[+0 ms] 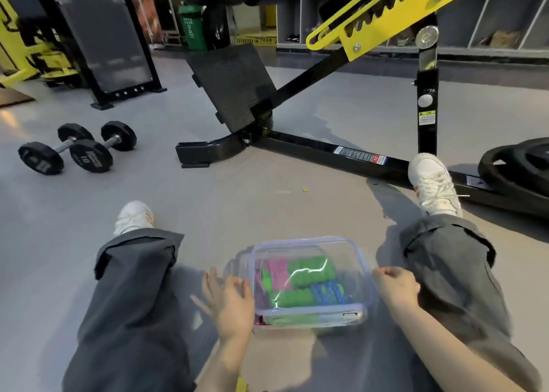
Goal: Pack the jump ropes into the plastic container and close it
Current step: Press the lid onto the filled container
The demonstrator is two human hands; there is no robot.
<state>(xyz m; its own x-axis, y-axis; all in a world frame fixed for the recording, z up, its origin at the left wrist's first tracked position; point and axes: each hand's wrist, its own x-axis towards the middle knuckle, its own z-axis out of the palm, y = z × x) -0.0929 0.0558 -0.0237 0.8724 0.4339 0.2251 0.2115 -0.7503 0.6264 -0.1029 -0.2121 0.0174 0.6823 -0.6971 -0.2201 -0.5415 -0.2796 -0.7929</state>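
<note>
head view: a person is sitting on the floor [237, 189] with legs apart, and the container [309, 281] is sitting between the knees, close in. the ropes [306, 272] are lying inside it, bundled, green, pink and blue handles showing through the clear wall. the lid [350, 261] is seeming to lie on top already; whether its latches are down is not showing.

left hand [230, 302] is blurring a little, fingers spread apart and straight, lying flat against the container's left side. right hand [395, 287] is sitting at the right edge with fingers curled in; whether they are clamping on a latch or just bunching beside it, i cannot tell.

handling, as a judgement: the container is looking light, stiff and thin-walled, smooth enough to be skidding on this floor. the ropes are soft and springy, likely pushing up against the lid. best hold is looking like both short sides at the rim, palms bracing, thumbs pressing the latches down.

dumbbells [77, 148] are lying well apart, off to the left.
</note>
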